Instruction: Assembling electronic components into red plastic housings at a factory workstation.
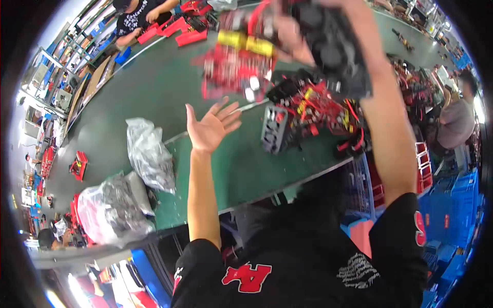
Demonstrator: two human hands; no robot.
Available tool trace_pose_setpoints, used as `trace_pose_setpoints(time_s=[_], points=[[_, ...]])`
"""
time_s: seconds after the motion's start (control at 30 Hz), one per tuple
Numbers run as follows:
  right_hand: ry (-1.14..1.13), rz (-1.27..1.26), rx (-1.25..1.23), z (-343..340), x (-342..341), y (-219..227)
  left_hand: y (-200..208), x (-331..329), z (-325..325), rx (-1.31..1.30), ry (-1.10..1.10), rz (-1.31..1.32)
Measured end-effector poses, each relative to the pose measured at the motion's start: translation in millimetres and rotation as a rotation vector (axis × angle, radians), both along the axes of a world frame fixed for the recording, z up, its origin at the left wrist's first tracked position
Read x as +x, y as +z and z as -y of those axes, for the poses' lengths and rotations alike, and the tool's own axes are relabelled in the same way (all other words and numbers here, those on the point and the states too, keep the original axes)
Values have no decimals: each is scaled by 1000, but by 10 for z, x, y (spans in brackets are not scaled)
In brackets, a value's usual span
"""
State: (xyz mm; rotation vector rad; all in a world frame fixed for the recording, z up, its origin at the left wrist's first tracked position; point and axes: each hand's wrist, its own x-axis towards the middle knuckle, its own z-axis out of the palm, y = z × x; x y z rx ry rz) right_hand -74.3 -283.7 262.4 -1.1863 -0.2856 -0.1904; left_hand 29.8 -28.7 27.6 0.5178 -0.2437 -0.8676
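Note:
My left hand is raised over the green table, palm up and fingers spread, with nothing in it. High in front of me, my right hand grips a black plastic casing, which is blurred by motion. A red circuit board with yellow-wrapped parts and white blocks hangs beside the casing and seems joined to it. Below the raised casing lies a heap of red circuit boards and wires. A grey panel with round holes leans at the heap's left side.
Clear plastic bags lie on the table at the left, near a lone red part. Blue crates stand at the lower right. Across the table, a person works by red parts; another person is at the right.

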Motion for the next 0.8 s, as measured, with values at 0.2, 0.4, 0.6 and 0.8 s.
trace_pose_setpoints(time_s=[0.2, 0.4, 0.6, 0.8], points=[[420, -315, 167, -3, -983, -1342, -51, -1701, -640, 140, 385, -311], [214, -572, -31, -471, -1484, -2271, 174, -2432, -702, 1278, 576, 753], [-149, -520, 583, -926, -1822, -2837, 223, -2299, -294, 1190, 200, 1448], [-288, -401, 691, -1214, -1918, -2799, -72, -1725, -353, 1443, 392, 1301]])
